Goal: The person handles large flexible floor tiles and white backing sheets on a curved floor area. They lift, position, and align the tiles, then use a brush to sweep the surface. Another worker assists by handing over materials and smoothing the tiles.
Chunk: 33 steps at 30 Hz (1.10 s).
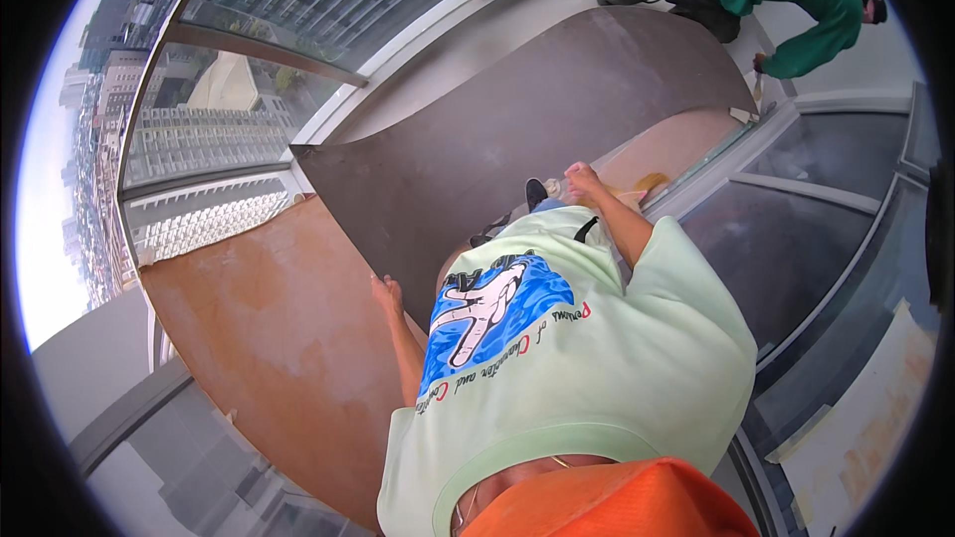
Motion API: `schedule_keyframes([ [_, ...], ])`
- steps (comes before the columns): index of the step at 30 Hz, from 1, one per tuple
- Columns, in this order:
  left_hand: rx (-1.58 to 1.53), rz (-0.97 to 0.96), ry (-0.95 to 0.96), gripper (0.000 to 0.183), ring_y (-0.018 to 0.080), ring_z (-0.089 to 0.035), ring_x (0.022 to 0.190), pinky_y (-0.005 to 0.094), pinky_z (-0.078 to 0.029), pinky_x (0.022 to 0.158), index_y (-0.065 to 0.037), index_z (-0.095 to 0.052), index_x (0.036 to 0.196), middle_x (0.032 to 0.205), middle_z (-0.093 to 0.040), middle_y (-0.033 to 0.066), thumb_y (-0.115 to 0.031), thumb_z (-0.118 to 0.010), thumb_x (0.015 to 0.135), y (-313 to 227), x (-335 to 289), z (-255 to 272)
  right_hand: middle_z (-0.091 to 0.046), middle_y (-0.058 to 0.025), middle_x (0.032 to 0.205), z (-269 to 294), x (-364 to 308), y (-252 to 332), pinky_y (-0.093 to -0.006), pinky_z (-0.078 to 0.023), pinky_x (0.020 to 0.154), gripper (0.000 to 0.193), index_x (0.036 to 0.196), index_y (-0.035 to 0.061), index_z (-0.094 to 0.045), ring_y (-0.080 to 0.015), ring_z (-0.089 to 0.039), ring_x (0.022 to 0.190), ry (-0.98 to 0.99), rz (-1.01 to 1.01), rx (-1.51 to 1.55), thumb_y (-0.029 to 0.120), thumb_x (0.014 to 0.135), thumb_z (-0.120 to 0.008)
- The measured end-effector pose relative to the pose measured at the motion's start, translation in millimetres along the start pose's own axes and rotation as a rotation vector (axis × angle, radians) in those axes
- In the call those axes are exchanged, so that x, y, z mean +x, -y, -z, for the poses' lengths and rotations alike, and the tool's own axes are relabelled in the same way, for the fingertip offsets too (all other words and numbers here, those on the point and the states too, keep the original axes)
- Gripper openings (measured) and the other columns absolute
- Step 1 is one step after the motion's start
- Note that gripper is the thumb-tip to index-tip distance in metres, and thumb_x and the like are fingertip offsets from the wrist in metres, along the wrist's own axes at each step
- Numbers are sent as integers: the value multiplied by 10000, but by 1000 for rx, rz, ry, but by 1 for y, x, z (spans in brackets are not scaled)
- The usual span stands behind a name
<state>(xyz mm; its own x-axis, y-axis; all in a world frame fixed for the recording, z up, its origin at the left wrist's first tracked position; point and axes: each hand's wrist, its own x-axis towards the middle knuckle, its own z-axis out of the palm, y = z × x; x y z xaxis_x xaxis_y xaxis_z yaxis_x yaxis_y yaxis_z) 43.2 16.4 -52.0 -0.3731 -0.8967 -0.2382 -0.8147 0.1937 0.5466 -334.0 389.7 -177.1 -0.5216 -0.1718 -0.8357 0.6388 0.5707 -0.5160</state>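
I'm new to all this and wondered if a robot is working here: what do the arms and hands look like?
They're a person's. The left hand and right hand look bare, with no gloves or cables visible. The forearms are uncovered, below the short, loose, pale green sleeves of a shirt with a blue print and lettering.

We see a large, dark grey-brown sheet, faintly smudged, spread before us beside the window frame.
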Motion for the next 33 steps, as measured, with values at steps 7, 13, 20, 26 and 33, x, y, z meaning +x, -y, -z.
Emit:
schedule_keyframes([
  [7, 164, 23, -114, 354, 414, -570, 949, 468, -451, 808, -9, -523, 1172, 1015, -584, 265, -22, -473, 821, -9, 10, 34, -585, -92, 887, -50, 0, 5, -309, -542, 612, 250, 1065, 66, -530, -197, -613, 740, 139, 27, 18, 237, 883, -546],
  [13, 103, 54, -115, 395, 372, -583, 905, 447, -464, 772, -50, -551, 1162, 977, -600, 203, -5, -430, 788, -17, -11, 12, -583, -115, 923, -37, 7, 0, -349, -566, 675, 254, 1083, 53, -512, -234, -619, 776, 204, 46, -172, 214, 890, -544],
  [20, 28, 17, -122, 396, 369, -582, 872, 441, -473, 743, -79, -562, 1143, 954, -586, 182, -5, -438, 775, -23, -27, 12, -599, -115, 902, -59, 14, 29, -302, -548, 609, 269, 1091, 59, -519, -201, -632, 730, 255, 59, -231, 239, 893, -547],
  [26, 35, 38, -102, 415, 368, -581, 891, 443, -475, 760, -89, -561, 1157, 992, -589, 179, 8, -442, 772, -8, -22, 13, -588, -94, 907, -107, -9, 66, -304, -557, 616, 266, 1090, 68, -517, -197, -628, 757, 283, 139, -288, 253, 900, -541],
  [33, 26, 13, -21, 389, 388, -568, 946, 448, -466, 795, -54, -554, 1165, 1026, -588, 210, 4, -435, 799, 3, 0, 25, -592, -85, 910, -127, -23, 58, -301, -554, 631, 242, 1074, 80, -529, -189, -629, 766, 223, 99, -212, 249, 901, -536],
])
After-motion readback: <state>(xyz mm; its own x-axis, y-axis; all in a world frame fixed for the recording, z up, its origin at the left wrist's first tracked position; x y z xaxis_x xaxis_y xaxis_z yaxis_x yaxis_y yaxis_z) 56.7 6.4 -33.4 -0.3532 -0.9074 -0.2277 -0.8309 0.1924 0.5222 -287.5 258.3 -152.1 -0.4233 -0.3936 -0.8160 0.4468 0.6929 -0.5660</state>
